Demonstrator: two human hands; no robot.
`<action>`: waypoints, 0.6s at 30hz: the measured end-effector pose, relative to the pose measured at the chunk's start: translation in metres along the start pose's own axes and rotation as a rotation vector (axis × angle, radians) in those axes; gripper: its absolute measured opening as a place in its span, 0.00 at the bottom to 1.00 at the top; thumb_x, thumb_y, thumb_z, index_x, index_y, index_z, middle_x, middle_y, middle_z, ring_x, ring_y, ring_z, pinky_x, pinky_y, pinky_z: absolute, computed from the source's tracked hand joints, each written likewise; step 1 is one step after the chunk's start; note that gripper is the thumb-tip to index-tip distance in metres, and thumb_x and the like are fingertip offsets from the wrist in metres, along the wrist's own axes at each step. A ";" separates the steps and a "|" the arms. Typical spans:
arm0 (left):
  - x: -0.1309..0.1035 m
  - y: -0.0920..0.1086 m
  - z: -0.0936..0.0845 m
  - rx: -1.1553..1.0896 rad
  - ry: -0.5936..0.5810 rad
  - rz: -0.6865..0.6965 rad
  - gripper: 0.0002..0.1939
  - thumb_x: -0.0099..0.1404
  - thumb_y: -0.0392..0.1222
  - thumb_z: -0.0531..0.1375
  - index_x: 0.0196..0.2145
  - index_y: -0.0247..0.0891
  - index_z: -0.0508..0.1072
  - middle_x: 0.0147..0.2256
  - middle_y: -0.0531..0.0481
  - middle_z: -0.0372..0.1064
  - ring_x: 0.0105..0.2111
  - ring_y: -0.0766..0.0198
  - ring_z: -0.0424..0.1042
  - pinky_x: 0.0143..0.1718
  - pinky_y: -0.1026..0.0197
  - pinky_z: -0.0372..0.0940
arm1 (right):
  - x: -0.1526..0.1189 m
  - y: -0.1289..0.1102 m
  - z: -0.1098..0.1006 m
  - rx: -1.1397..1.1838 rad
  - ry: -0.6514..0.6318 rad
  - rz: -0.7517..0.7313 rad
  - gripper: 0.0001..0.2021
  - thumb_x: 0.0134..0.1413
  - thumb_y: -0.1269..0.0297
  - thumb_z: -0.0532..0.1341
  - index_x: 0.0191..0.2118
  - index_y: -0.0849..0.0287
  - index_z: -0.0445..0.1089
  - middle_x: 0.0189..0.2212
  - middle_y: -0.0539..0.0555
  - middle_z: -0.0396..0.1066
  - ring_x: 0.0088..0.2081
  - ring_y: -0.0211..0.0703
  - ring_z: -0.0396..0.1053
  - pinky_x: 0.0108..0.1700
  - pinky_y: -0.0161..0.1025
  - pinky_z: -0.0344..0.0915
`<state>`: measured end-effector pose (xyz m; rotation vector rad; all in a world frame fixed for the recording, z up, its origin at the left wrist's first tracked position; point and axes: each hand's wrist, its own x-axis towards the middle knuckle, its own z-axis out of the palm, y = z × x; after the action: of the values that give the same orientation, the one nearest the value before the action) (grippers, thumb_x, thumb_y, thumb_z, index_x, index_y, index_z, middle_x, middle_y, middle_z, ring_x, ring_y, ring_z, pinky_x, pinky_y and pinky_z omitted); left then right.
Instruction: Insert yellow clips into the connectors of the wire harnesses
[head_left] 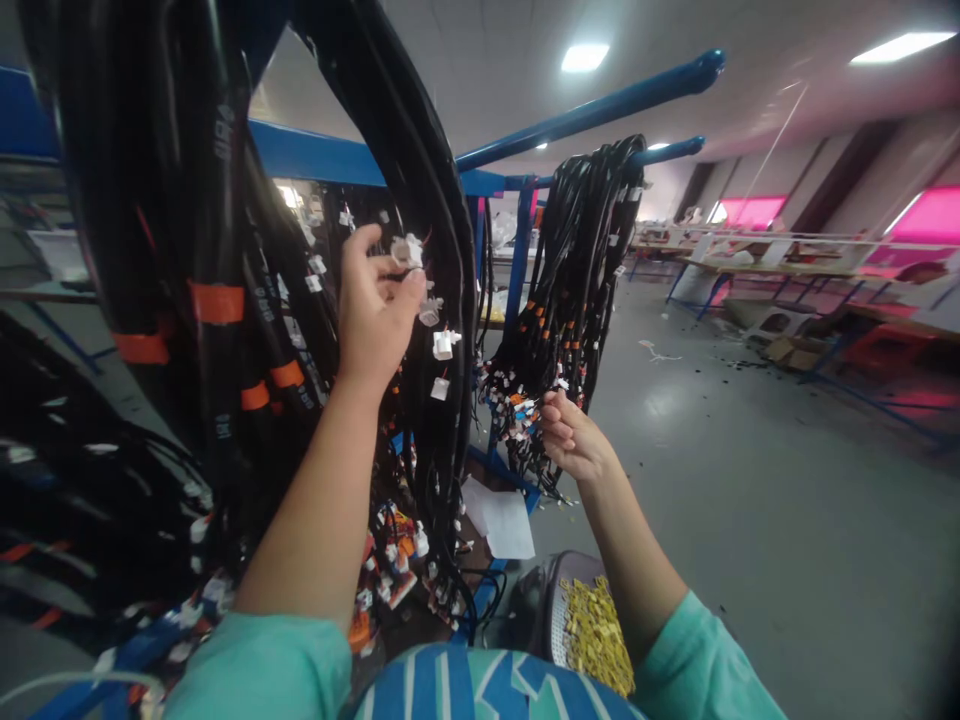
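Black cable bundles with orange tape bands hang from a blue rack. In front of one bundle my left hand is raised, its thumb and fingers closed on a white connector. More white connectors hang just below it on the same bundle. My right hand is lower and to the right, fingers curled together, with a small white piece at its fingertips; what it grips is too small to make out. Behind it hangs a second cable bundle with many connectors at its lower end.
A grey basket of yellow pieces stands on the floor near my body. White paper lies by the rack's base. Blue rack bars jut out at upper right. Long worktables and a cardboard box are farther right.
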<state>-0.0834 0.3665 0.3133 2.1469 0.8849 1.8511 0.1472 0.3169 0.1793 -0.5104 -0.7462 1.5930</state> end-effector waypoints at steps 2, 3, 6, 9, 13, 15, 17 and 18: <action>-0.004 -0.007 0.000 -0.011 0.084 -0.054 0.20 0.64 0.38 0.53 0.53 0.50 0.57 0.41 0.49 0.66 0.30 0.68 0.70 0.30 0.65 0.69 | -0.001 0.004 -0.006 0.035 -0.003 0.015 0.11 0.42 0.64 0.69 0.30 0.58 0.67 0.18 0.41 0.62 0.14 0.23 0.51 0.12 0.18 0.51; -0.005 -0.010 0.000 -0.016 0.125 -0.091 0.18 0.62 0.36 0.54 0.50 0.49 0.60 0.39 0.50 0.66 0.28 0.69 0.69 0.27 0.66 0.68 | -0.001 0.006 -0.008 0.050 0.000 0.025 0.11 0.42 0.65 0.69 0.30 0.58 0.67 0.19 0.42 0.62 0.15 0.23 0.52 0.12 0.17 0.52; -0.009 -0.015 0.003 -0.003 0.147 -0.261 0.11 0.57 0.32 0.54 0.38 0.42 0.65 0.33 0.51 0.66 0.24 0.69 0.68 0.23 0.66 0.67 | -0.004 0.012 -0.013 0.115 0.020 0.079 0.11 0.42 0.68 0.69 0.31 0.58 0.67 0.19 0.42 0.63 0.15 0.23 0.54 0.13 0.17 0.53; -0.010 -0.014 0.007 -0.050 0.093 -0.495 0.05 0.54 0.31 0.55 0.29 0.39 0.66 0.27 0.52 0.66 0.20 0.68 0.67 0.19 0.66 0.66 | -0.008 0.017 -0.016 0.209 0.023 0.117 0.11 0.42 0.70 0.69 0.30 0.58 0.66 0.19 0.41 0.63 0.15 0.22 0.55 0.12 0.16 0.52; -0.007 -0.011 0.012 -0.227 0.091 -0.665 0.06 0.55 0.37 0.60 0.27 0.38 0.64 0.23 0.54 0.64 0.16 0.69 0.65 0.15 0.67 0.64 | -0.010 0.020 -0.019 0.289 0.046 0.145 0.11 0.42 0.73 0.69 0.29 0.59 0.66 0.20 0.42 0.64 0.16 0.21 0.58 0.13 0.15 0.54; -0.004 -0.010 0.012 -0.326 0.059 -0.721 0.09 0.57 0.42 0.60 0.26 0.38 0.63 0.22 0.54 0.64 0.16 0.69 0.66 0.16 0.66 0.65 | -0.011 0.022 -0.020 0.301 0.082 0.173 0.10 0.44 0.74 0.68 0.31 0.59 0.67 0.21 0.43 0.66 0.17 0.21 0.61 0.14 0.15 0.57; -0.003 -0.009 0.012 -0.404 0.002 -0.758 0.11 0.57 0.44 0.62 0.26 0.37 0.63 0.22 0.53 0.65 0.17 0.68 0.66 0.19 0.64 0.67 | -0.011 0.024 -0.020 0.308 0.129 0.191 0.08 0.48 0.76 0.65 0.33 0.59 0.67 0.22 0.44 0.68 0.19 0.22 0.64 0.16 0.14 0.60; -0.003 -0.008 0.012 -0.436 -0.016 -0.760 0.11 0.56 0.42 0.63 0.27 0.37 0.64 0.22 0.52 0.66 0.18 0.68 0.67 0.20 0.63 0.68 | -0.011 0.025 -0.021 0.314 0.155 0.200 0.07 0.50 0.76 0.63 0.34 0.58 0.67 0.23 0.44 0.68 0.19 0.22 0.65 0.17 0.15 0.61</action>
<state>-0.0752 0.3743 0.3041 1.3035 0.9892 1.4464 0.1460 0.3085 0.1461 -0.4816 -0.3259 1.7934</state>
